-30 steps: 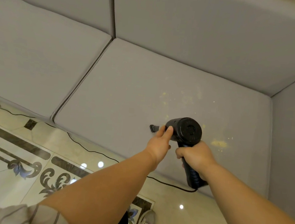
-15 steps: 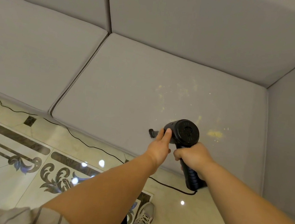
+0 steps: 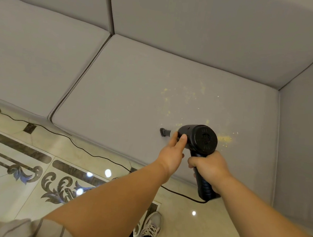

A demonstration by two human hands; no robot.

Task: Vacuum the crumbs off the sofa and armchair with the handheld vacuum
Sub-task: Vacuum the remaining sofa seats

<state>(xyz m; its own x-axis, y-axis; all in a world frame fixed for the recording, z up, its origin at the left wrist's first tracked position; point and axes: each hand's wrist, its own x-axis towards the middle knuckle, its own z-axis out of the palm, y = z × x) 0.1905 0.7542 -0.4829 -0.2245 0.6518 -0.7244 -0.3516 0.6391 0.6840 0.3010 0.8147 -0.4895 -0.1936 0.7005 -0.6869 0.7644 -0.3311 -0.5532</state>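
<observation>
A black handheld vacuum (image 3: 203,139) hovers low over the right seat cushion of the grey sofa (image 3: 128,89). My right hand (image 3: 208,167) grips its handle. My left hand (image 3: 173,152) steadies the barrel, fingers wrapped around the front of the body. The small nozzle (image 3: 163,132) points left and touches the cushion near its front edge. Yellow crumbs (image 3: 224,139) lie in a patch just right of the vacuum, and finer yellow specks (image 3: 184,94) are scattered farther back on the same cushion.
The vacuum's black cord (image 3: 84,150) runs from the handle across the glossy patterned tile floor (image 3: 15,162) to the left. The sofa's right armrest (image 3: 306,131) rises beside the cushion. My shoe (image 3: 150,227) stands on the floor below.
The vacuum and both hands stay in nearly the same grip and spot near the cushion's front. The view has shifted slightly, showing more of the floor.
</observation>
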